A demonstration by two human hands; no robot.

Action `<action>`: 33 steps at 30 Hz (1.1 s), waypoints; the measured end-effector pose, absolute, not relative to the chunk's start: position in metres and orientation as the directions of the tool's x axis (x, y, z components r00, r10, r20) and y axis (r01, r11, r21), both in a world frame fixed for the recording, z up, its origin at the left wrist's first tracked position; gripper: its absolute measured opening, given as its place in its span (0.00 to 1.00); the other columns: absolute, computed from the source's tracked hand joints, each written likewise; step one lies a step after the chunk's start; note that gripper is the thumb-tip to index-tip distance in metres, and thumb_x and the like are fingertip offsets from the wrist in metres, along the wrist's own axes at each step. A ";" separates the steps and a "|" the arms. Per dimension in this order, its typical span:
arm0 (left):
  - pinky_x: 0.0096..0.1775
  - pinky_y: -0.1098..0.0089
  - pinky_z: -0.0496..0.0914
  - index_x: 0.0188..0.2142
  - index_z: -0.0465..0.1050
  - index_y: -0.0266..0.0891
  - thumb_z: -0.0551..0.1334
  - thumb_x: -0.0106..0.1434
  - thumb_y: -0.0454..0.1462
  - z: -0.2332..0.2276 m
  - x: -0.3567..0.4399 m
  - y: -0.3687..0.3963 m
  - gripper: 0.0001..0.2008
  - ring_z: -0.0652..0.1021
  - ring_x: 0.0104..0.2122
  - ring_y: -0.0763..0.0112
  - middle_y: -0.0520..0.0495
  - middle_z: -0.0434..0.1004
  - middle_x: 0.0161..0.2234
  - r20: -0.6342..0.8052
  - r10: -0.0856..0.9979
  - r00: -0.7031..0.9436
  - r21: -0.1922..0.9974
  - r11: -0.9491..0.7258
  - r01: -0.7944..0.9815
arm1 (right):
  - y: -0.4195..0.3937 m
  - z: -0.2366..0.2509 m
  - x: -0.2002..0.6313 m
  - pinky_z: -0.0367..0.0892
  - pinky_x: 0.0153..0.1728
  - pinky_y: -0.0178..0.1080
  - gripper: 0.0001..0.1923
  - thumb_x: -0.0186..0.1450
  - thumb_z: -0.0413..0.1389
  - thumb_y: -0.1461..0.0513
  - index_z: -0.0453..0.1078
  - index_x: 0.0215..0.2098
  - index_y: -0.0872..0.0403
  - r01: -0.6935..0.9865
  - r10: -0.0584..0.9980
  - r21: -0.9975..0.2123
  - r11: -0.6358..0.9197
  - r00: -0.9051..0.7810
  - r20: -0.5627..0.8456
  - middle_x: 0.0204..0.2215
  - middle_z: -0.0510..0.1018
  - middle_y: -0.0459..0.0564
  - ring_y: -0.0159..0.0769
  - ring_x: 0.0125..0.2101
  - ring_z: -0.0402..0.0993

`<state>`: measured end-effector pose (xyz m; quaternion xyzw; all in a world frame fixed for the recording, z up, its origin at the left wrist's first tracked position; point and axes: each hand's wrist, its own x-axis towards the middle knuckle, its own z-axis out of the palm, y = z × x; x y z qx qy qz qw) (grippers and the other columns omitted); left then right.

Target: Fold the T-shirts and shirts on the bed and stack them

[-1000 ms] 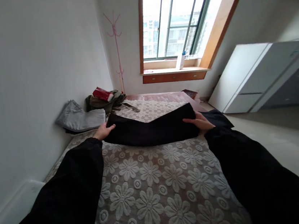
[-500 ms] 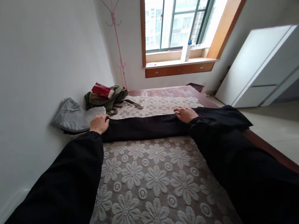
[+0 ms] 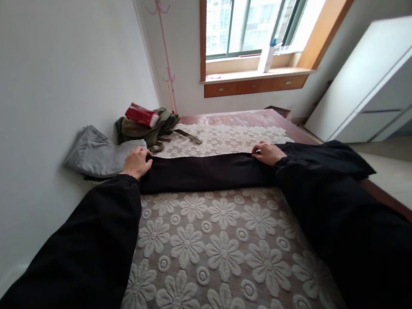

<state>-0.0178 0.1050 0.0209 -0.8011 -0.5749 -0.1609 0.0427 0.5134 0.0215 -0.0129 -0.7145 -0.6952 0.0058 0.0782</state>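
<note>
Left hand (image 3: 137,162) pressed flat on one end of black garment (image 3: 208,173), right hand (image 3: 268,153) pinching its far edge, garment stretched across frame centre on floral bedspread (image 3: 209,244), grey folded clothes (image 3: 97,158) left of it, red packet (image 3: 141,115) on olive bag (image 3: 150,128) above.

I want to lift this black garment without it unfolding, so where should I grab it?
Probably the far long edge of the black garment, where the left hand and right hand already rest. It lies flat in a long band across the floral bedcover; coming from above, well apart, should limit sagging.
</note>
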 end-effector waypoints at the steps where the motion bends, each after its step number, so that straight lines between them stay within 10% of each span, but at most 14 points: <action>1: 0.59 0.58 0.72 0.47 0.82 0.39 0.62 0.63 0.38 0.022 -0.019 0.103 0.15 0.77 0.53 0.51 0.38 0.77 0.52 0.328 0.902 0.282 0.141 -0.342 0.929 | 0.021 -0.012 0.513 0.69 0.53 0.40 0.08 0.67 0.59 0.62 0.80 0.42 0.54 0.991 0.993 -0.132 -0.025 0.040 0.108 0.46 0.80 0.56 0.45 0.49 0.77; 13: 0.64 0.54 0.70 0.41 0.80 0.39 0.59 0.61 0.41 0.052 -0.040 0.024 0.14 0.79 0.53 0.55 0.42 0.82 0.50 0.488 0.868 0.093 0.536 -0.382 0.753 | -0.055 0.034 0.524 0.72 0.54 0.46 0.10 0.68 0.57 0.54 0.74 0.40 0.51 0.876 0.927 -0.457 0.155 0.031 0.374 0.42 0.82 0.53 0.46 0.47 0.78; 19: 0.41 0.56 0.81 0.28 0.78 0.41 0.55 0.58 0.44 0.094 -0.078 -0.012 0.15 0.83 0.33 0.54 0.39 0.81 0.28 0.177 0.929 0.325 0.681 -0.354 0.641 | -0.108 0.071 0.561 0.74 0.40 0.43 0.33 0.61 0.62 0.32 0.77 0.37 0.53 0.616 0.968 -0.768 0.177 -0.251 0.022 0.30 0.80 0.52 0.42 0.33 0.76; 26: 0.56 0.53 0.75 0.39 0.82 0.41 0.61 0.60 0.48 0.075 -0.048 0.041 0.16 0.82 0.46 0.49 0.38 0.84 0.42 0.198 0.943 0.268 0.453 -0.330 0.828 | -0.049 0.049 0.525 0.73 0.44 0.40 0.20 0.71 0.53 0.48 0.80 0.41 0.53 0.962 1.000 -0.271 0.016 -0.012 0.018 0.34 0.83 0.51 0.42 0.37 0.80; 33: 0.65 0.40 0.61 0.51 0.80 0.38 0.62 0.63 0.41 0.024 -0.020 0.084 0.19 0.68 0.64 0.38 0.31 0.75 0.61 0.303 0.927 0.219 0.240 -0.297 0.924 | -0.001 0.000 0.512 0.61 0.62 0.59 0.16 0.69 0.56 0.54 0.82 0.47 0.51 0.994 0.992 -0.028 -0.109 0.110 0.060 0.54 0.81 0.60 0.58 0.60 0.70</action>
